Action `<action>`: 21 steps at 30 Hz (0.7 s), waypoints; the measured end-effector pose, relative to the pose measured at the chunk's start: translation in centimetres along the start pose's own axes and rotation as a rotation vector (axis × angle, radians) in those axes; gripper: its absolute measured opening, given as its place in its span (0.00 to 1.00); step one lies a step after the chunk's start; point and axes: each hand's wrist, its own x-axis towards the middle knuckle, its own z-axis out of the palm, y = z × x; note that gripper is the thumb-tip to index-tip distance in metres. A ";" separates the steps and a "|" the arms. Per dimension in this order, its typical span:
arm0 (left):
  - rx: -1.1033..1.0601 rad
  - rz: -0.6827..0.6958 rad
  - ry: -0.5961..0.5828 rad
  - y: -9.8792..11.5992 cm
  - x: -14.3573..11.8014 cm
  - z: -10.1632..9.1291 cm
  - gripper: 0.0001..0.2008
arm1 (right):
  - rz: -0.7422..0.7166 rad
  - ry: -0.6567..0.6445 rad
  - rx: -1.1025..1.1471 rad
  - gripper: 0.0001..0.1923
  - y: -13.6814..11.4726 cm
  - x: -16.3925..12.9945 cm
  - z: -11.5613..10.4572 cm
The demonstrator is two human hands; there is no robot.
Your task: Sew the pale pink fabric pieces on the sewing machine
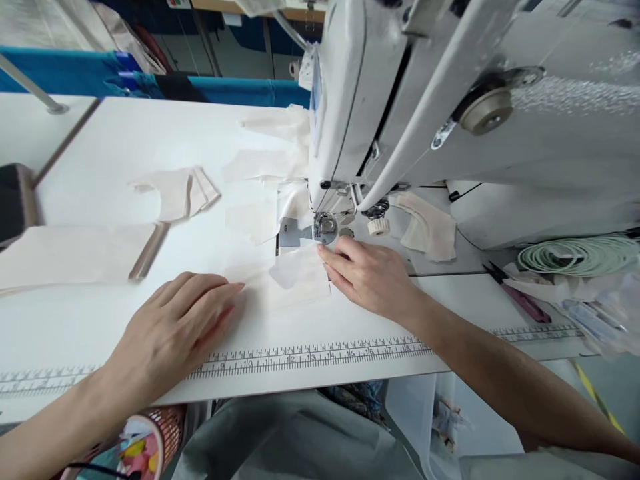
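At presser foot: cream fabric piece flat between left hand, right hand.

- Just past my right hand's fingers, the presser foot and the sewing machine head wall off the way forward.
- Beyond my left hand's fingers, bare table lies open up to the stacked fabric pieces.
- Right of my right wrist, scissors and coiled tape crowd the surface.
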 end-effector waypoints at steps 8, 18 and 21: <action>0.011 0.024 -0.012 -0.2 -0.2 0.1 0.13 | 0.014 -0.024 -0.018 0.19 -0.1 0.2 -0.2; 0.014 0.064 0.016 -0.3 -0.1 0.1 0.16 | 0.001 -0.007 -0.027 0.17 0.0 0.1 0.0; -0.002 0.058 0.066 -0.4 -0.4 0.3 0.25 | -0.001 0.002 -0.032 0.16 -0.1 0.0 0.2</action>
